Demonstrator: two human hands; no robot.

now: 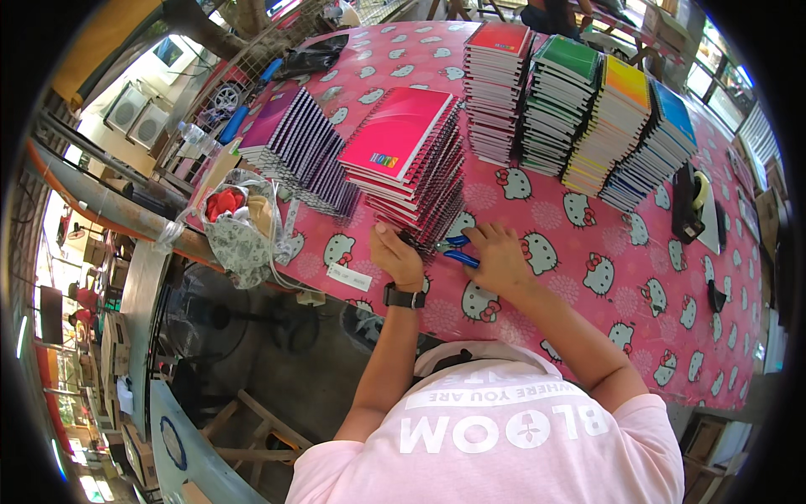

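My right hand (501, 259) is closed around blue-handled pliers (460, 255), whose jaws point left at the near bottom end of a tall stack of pink spiral notebooks (399, 139). Beside those jaws, my left hand (398, 259), with a dark watch on its wrist, is closed at the stack's lower corner. Something dark shows at its fingertips, too small to make out. To the left stands a stack of purple spiral notebooks (294, 151). A white paper label (349, 277) lies left of my left hand.
Stacks of red (491, 101), green (561, 105), yellow (610, 126) and blue notebooks (653, 147) stand at the far right. A black tape dispenser (687, 204) sits by the right edge. A patterned bag (243, 239) hangs at the left edge of the pink tablecloth (554, 214).
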